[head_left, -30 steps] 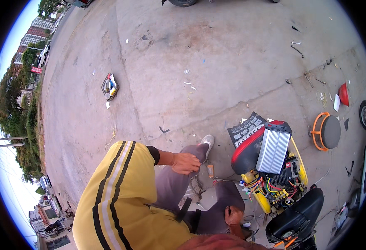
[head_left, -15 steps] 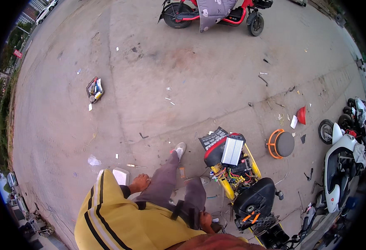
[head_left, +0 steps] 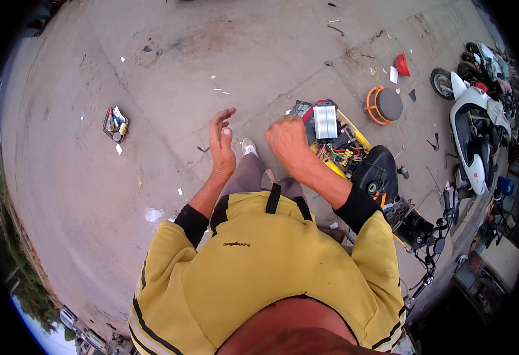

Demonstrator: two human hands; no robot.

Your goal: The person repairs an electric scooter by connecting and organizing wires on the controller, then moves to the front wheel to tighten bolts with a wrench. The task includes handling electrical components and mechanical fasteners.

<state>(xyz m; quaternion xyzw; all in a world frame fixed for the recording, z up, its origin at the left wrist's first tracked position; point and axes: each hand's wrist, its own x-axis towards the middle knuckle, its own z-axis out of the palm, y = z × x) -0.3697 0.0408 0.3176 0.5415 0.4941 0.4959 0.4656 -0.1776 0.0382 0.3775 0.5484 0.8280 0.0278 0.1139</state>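
My left hand [head_left: 221, 144] is raised in front of my body. Its fingers are stretched out, with the thumb apart, and it holds nothing. To its right, my right hand [head_left: 288, 142] is also lifted, the fingers curled into a fist seen from the back. Whatever the fist may contain is hidden. It is nearest to the opened yellow electric scooter [head_left: 362, 140], whose body shows bundles of coloured wires [head_left: 337, 155]. A silver finned metal box [head_left: 326, 122] lies on top of the scooter, just beyond my right hand. Neither hand touches the other.
An orange-framed round stool [head_left: 388, 104] stands beyond the scooter, near a red bowl-shaped piece [head_left: 402, 64]. A white scooter [head_left: 471, 124] is parked at the right. To the left, a small tray of bottles and tools [head_left: 116, 125] sits on the concrete, with a crumpled plastic bag [head_left: 153, 215] nearer me.
Both hands have come up from low beside my legs to in front of my chest. The left has opened and the right is closed. My view has tilted down and turned.
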